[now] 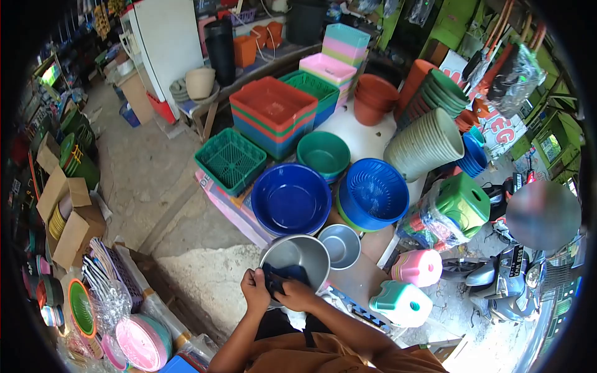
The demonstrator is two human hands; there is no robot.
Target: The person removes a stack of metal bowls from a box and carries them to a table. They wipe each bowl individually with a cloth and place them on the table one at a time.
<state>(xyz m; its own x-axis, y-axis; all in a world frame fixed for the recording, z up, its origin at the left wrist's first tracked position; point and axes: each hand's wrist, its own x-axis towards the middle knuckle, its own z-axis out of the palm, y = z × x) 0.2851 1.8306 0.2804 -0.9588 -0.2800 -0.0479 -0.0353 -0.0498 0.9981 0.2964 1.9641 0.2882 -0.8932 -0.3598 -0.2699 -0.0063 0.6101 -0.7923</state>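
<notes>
A round, silver-grey metal basin (pixel 299 254) is held tilted at the near edge of the counter (pixel 367 248), close to the person's body, with a dark cloth (pixel 287 272) bunched inside its near part. The dark cloth is gripped by the curled fingers of the left hand (pixel 254 290) at the basin's near-left rim, and it is also held in the closed fingers of the right hand (pixel 295 294), to the right. Just beside the basin, a smaller grey metal bowl (pixel 340 246) is set. Beyond them, a deep-blue round plastic tub (pixel 291 199) is placed, with a bright-blue slotted plastic colander (pixel 375 193) to its right and a green round plastic basin (pixel 323 153) behind.
</notes>
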